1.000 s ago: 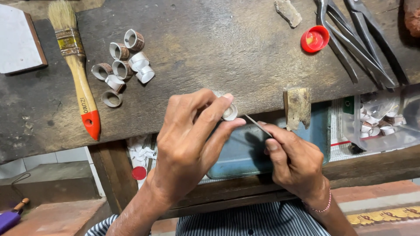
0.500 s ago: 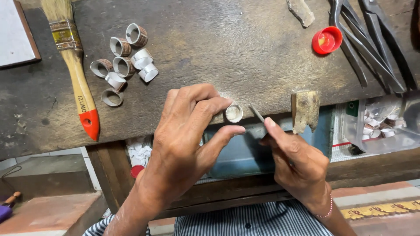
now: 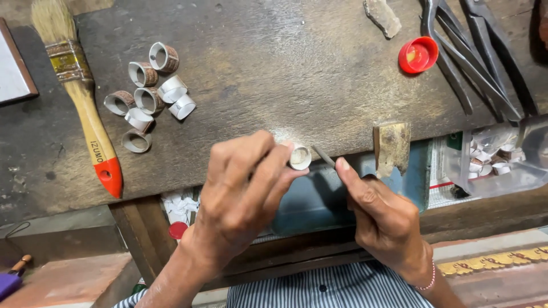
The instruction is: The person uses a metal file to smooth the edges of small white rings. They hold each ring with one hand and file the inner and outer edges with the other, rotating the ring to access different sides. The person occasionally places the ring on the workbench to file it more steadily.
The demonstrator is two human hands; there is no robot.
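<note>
The ring (image 3: 299, 157), pinched in the left hand's (image 3: 242, 191) fingertips at frame centre against the bench (image 3: 274, 74) edge, wanted bracing while the right hand (image 3: 383, 219), fingers pinching a thin file (image 3: 323, 156), worked its rim lightly.

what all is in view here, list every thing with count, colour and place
ring: 1, silvery, pinched in left hand fingertips at the bench edge
thin tool: 1, grey metal, in right hand, tip near the ring
loose rings: about 8, silver and brownish, clustered upper left on the workbench
paintbrush: 1, wooden handle with red end, far left
bottle cap: 1, red, upper right
pliers or tongs: at least 2, dark metal, top right
wooden peg: 1, brown, at bench edge
plastic bag of rings: 1, clear, right
left hand: 1, centre
right hand: 1, right of centre
</note>
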